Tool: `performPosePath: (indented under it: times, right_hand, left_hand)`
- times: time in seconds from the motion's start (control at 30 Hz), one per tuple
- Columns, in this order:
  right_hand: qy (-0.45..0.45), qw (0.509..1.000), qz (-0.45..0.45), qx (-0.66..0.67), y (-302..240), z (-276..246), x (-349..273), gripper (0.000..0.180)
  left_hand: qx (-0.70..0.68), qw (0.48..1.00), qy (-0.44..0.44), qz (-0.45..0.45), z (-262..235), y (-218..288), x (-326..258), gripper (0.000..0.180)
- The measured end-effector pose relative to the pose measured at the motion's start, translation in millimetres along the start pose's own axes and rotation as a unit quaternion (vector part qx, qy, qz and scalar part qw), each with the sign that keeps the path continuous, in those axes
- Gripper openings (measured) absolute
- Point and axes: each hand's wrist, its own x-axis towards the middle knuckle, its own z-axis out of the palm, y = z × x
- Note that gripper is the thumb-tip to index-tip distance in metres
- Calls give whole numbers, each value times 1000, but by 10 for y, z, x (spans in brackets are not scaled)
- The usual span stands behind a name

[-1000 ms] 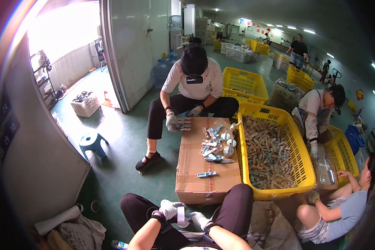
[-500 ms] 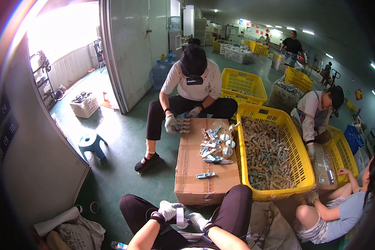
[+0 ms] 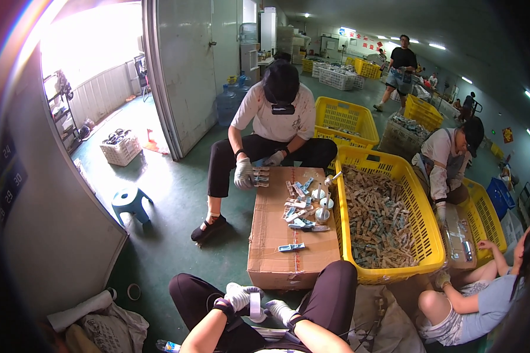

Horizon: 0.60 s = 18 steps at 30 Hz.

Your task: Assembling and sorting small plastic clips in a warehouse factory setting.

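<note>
Both my hands wear whitish striped gloves and are close together above my lap. My left hand (image 3: pixel 238 296) is closed around a pale roll of what looks like tape (image 3: pixel 255 306). Just to the right of the roll is my right hand (image 3: pixel 281 312), its fingers drawn together; whether they pinch a strip is too small to see. On the cardboard box (image 3: pixel 271 247) before my knees, one blue clip (image 3: pixel 291 247) lies by itself. Farther back are a loose pile of blue and white clips (image 3: pixel 300 206) and several round whitish containers (image 3: pixel 322 215).
A yellow crate (image 3: pixel 394 272) full of brownish clips stands right of the box. Opposite, a gloved co-worker (image 3: pixel 277 112) touches stacked clips (image 3: pixel 261 176). Two more people sit at right. A blue stool (image 3: pixel 131 203) and a loose ring (image 3: pixel 133 292) are on the left floor.
My hands and the roll stay nearly still. The co-worker opposite shifts slightly at the stacked clips. In the background, a standing person in black has turned and stepped to the left.
</note>
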Motion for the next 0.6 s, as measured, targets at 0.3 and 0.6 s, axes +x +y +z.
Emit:
performPosePath:
  times: [0.3,0.6]
  right_hand:
    - [-9,999,-32,-19,54,-38,51,12]
    - [-12,1000,-25,-6,31,-28,13,13]
  left_hand:
    - [-5,1000,11,0,31,117,-75,8]
    - [72,997,10,3,-8,16,-25,11]
